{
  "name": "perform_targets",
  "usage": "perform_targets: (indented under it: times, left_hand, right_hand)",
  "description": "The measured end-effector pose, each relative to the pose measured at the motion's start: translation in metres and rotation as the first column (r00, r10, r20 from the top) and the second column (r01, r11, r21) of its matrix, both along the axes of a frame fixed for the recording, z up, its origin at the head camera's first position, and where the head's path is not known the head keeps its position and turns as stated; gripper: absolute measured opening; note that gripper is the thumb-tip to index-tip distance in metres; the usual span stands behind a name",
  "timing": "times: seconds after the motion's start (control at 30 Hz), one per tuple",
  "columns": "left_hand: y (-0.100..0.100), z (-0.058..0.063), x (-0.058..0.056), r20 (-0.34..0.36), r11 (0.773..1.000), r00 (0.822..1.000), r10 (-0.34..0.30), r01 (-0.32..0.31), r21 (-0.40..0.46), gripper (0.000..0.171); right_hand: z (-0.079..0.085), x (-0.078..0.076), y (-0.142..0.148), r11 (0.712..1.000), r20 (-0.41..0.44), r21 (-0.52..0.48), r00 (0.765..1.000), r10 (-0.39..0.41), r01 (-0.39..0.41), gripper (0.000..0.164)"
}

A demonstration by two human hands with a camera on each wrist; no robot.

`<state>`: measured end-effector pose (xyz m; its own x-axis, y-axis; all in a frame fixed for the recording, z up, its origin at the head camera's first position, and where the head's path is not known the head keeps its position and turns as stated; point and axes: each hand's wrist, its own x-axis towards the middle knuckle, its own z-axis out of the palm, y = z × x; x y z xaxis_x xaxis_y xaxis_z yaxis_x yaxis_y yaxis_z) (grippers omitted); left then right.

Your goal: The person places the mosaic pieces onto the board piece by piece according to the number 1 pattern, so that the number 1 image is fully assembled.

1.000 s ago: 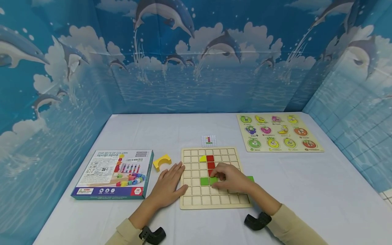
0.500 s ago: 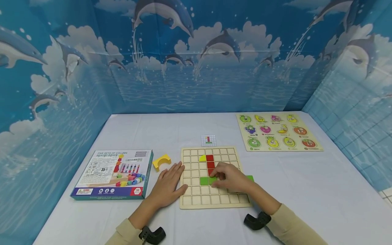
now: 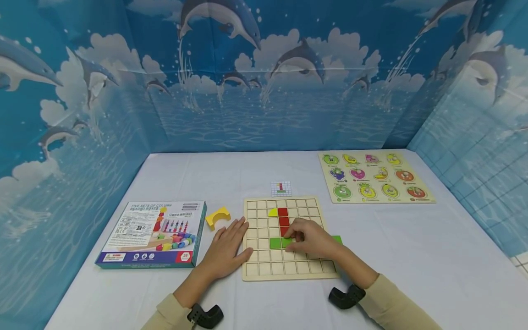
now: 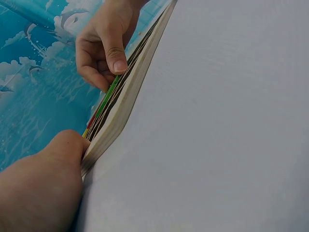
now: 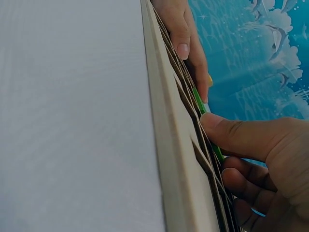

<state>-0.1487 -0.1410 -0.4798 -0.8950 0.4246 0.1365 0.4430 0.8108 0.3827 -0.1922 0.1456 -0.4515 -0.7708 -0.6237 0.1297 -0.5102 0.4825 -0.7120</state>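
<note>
A wooden grid board (image 3: pixel 257 270) lies in front of me in the head view. On it sit a small yellow tile (image 3: pixel 273 212), a red strip (image 3: pixel 283 220) and a green strip (image 3: pixel 275 243). My right hand (image 3: pixel 311 240) is over the board, thumb and index finger pinching the green strip from its near and far sides; its right end is hidden under the hand. My left hand (image 3: pixel 224 252) lies flat with fingers extended at the board's left edge, thumb touching the rim. Another green piece (image 3: pixel 337 239) shows beyond my right wrist at the board's right edge.
A small printed grid card (image 3: pixel 281 188) lies just behind the board. To the left are a yellow arch block (image 3: pixel 217 217) and a flat toy box (image 3: pixel 152 233). A fruit picture board (image 3: pixel 377 178) lies at the back right. Dolphin-print curtains (image 3: pixel 264 119) enclose the table.
</note>
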Motion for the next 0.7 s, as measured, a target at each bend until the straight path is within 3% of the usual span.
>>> perform_targets:
  times: [0.7]
  left_hand:
    - [0.0008,0.0011,0.0006,0.008,1.000,1.000,0.007,-0.007,0.006,0.071]
  right_hand:
    - [0.0013,0.0008,0.0002,1.000,0.007,-0.012,1.000,-0.006,0.006,0.023]
